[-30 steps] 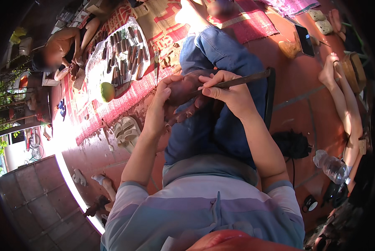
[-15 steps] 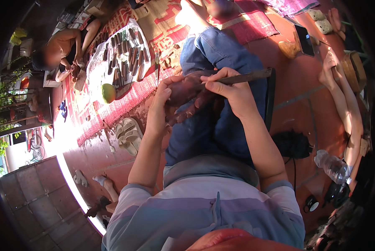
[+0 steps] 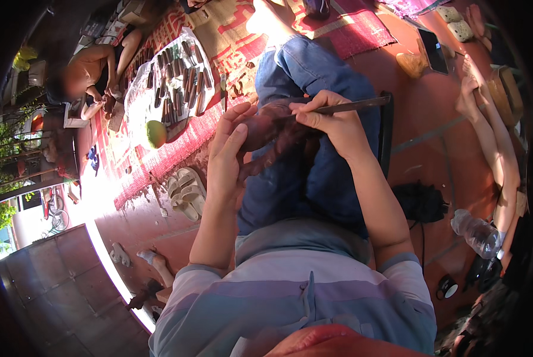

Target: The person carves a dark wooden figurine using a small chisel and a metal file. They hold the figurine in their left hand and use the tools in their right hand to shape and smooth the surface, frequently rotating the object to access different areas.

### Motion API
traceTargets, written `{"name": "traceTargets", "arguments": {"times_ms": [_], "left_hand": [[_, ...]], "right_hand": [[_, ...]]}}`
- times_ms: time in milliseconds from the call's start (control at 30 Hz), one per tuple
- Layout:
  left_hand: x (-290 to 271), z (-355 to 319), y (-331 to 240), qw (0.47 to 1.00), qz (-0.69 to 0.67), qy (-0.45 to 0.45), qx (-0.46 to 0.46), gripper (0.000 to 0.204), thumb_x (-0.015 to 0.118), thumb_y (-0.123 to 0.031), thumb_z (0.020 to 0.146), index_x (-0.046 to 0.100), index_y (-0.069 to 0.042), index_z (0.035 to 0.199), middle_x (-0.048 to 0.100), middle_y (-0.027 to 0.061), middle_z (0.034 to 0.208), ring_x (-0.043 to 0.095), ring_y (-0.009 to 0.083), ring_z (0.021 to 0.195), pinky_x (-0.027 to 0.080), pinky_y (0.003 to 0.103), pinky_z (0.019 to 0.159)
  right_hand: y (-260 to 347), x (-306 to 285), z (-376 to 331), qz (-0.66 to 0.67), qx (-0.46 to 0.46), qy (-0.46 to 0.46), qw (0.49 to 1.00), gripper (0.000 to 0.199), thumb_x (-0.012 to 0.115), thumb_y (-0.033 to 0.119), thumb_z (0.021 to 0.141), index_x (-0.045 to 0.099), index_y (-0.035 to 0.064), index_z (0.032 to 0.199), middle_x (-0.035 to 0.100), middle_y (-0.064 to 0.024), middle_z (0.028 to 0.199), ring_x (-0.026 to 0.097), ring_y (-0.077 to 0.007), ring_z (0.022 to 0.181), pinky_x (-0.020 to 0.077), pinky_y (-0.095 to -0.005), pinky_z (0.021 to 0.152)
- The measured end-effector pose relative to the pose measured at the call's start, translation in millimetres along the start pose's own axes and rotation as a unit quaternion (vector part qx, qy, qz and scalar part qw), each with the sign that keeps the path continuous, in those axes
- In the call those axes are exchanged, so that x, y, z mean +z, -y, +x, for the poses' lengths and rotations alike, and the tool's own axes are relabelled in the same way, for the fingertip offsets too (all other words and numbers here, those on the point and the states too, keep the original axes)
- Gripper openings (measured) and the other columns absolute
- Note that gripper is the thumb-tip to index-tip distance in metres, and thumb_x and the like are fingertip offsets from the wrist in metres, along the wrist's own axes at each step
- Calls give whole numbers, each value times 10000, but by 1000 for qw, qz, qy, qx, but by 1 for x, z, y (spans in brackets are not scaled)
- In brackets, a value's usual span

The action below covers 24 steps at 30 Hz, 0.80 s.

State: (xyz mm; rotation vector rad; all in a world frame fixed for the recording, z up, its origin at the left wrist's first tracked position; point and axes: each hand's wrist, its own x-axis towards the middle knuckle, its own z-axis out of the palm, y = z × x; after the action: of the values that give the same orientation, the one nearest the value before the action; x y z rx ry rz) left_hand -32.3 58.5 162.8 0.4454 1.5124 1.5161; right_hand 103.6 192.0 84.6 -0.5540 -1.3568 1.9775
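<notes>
I watch from afar as my left hand (image 3: pixel 229 152) cups a dark reddish-brown, lumpy figure (image 3: pixel 265 132) above my lap, fingers wrapped around its left side, while my right hand (image 3: pixel 332 122) pinches a long thin tool (image 3: pixel 352 106) like a pen, its working end set against the figure's top. By my reading, the surface is being carved or smoothed; the next stroke calls for a steady left grip and small, controlled wrist movement on the right. Both forearms rise from the lower edge, elbows bent, meeting over blue jeans (image 3: pixel 302 178). Beyond, a clear sheet (image 3: pixel 138 89) on a red patterned mat (image 3: pixel 177 149) holds rows of dark sticks (image 3: pixel 180 83), with a green fruit (image 3: pixel 156 133) beside them.
</notes>
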Motion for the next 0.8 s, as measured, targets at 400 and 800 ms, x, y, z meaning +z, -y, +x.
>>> {"name": "traceTargets", "arguments": {"times_ms": [400, 800], "left_hand": [[0, -1, 5, 1000, -13, 12, 11, 407, 431, -195, 932, 389, -89, 1323, 415, 107, 1334, 461, 236, 1204, 511, 378, 868], [-7, 4, 7, 999, 14, 43, 16, 447, 450, -221, 922, 386, -66, 1336, 398, 110, 1342, 451, 232, 1211, 472, 373, 919]], "right_hand": [[3, -4, 6, -38, 89, 1, 995, 105, 723, 33, 776, 621, 23, 796, 675, -90, 859, 658, -179, 910, 481, -260, 844], [9, -3, 12, -43, 63, 68, 995, 121, 748, 53, 752, 639, 18, 792, 690, -88, 848, 635, -174, 991, 486, -245, 831]]}}
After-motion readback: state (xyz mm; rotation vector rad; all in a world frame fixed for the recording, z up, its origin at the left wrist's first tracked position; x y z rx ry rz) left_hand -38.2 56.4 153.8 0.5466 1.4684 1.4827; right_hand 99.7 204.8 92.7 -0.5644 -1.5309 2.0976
